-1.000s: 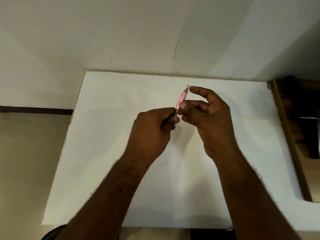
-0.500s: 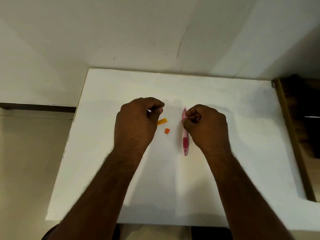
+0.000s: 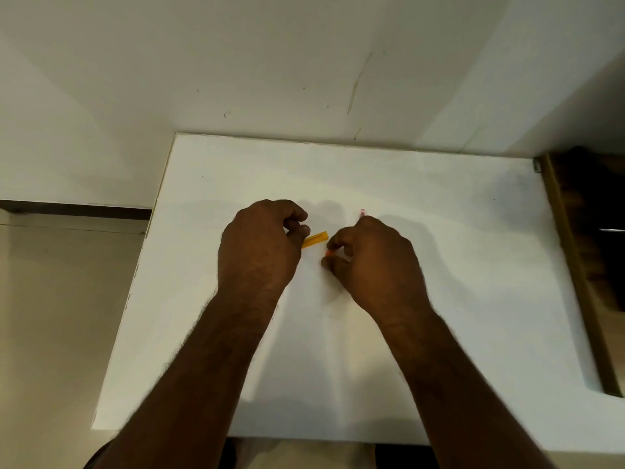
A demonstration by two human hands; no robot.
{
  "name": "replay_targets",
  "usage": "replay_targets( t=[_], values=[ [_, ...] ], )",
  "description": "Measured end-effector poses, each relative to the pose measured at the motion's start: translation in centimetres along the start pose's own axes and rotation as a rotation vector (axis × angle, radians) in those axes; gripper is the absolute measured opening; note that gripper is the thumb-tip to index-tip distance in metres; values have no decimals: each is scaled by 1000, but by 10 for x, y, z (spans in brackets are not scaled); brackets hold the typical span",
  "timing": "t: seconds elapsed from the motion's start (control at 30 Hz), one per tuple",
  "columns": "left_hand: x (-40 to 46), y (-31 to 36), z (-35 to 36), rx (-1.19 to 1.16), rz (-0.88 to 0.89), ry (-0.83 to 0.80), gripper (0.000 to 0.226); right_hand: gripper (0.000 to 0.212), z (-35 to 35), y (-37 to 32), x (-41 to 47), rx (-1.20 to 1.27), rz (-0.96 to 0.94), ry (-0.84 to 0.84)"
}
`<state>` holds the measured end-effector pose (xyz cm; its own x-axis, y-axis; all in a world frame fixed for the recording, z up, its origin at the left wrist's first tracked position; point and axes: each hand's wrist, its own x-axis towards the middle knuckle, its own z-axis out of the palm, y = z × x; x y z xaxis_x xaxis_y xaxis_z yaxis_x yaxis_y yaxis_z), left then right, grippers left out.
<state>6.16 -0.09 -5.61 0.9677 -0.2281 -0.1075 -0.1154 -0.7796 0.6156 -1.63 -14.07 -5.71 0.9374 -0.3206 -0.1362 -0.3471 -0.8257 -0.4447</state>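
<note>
On the white table (image 3: 439, 231), my left hand (image 3: 260, 245) has its fingers curled, fingertips at the left end of a short yellow stick (image 3: 316, 240) that lies flat. The hand covers that end, so I cannot tell whether it grips the stick. My right hand (image 3: 372, 262) is just right of the stick and pinches a small orange piece (image 3: 328, 253) between thumb and fingers. A pink pen lies under my right hand, and only the pen's tip (image 3: 362, 212) shows beyond the knuckles.
The table's far edge meets a white wall (image 3: 304, 62). A dark wooden frame (image 3: 575, 265) runs along the table's right side. Beige floor (image 3: 50, 333) lies past the left edge.
Both hands set the pink pen down on the table. My right hand then slid left over the pen onto the small orange piece. My left hand shifted toward the yellow stick.
</note>
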Motion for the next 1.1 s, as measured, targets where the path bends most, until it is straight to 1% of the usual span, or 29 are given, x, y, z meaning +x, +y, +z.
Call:
replay_targets(
  t=[0.1, 0.2, 0.3, 0.37, 0.43, 0.5, 0.57, 0.67, 0.8, 0.93, 1.1],
  values=[
    [-1, 0, 0, 37, 23, -39, 20, 17, 1, 1, -1, 10, -8, 19],
    [-1, 0, -1, 72, 57, -81, 31, 8, -1, 4, 1, 131, 26, 43],
    [-2, 1, -3, 116, 67, -113, 38, 10, -6, 7, 6, 413, 141, 98],
    [-3, 2, -2, 130, 73, -101, 32, 7, -10, 10, 8, 654, 230, 127],
    [-4, 4, -1, 162, 92, -86, 22, 4, -13, 12, 8, 860, 302, 119],
    [-4, 6, -1, 196, 118, -78, 14, 5, -16, 12, 8, 1029, 361, 114],
    [-5, 9, 0, 166, 141, -74, 12, 9, -18, 12, 8, 1133, 412, 135],
    [-7, 15, -1, 75, 200, -45, 12, 11, -20, 14, 9, 1168, 461, 167],
    [-10, 21, -3, 4, 292, 6, 13, 12, -20, 14, 9, 1181, 470, 164],
    [-10, 23, -5, -24, 312, 35, 12, 12, -20, 13, 10, 1162, 448, 159],
    [-9, 22, -6, -19, 329, 31, 13, 10, -17, 16, 11, 1034, 375, 166]
  ],
)
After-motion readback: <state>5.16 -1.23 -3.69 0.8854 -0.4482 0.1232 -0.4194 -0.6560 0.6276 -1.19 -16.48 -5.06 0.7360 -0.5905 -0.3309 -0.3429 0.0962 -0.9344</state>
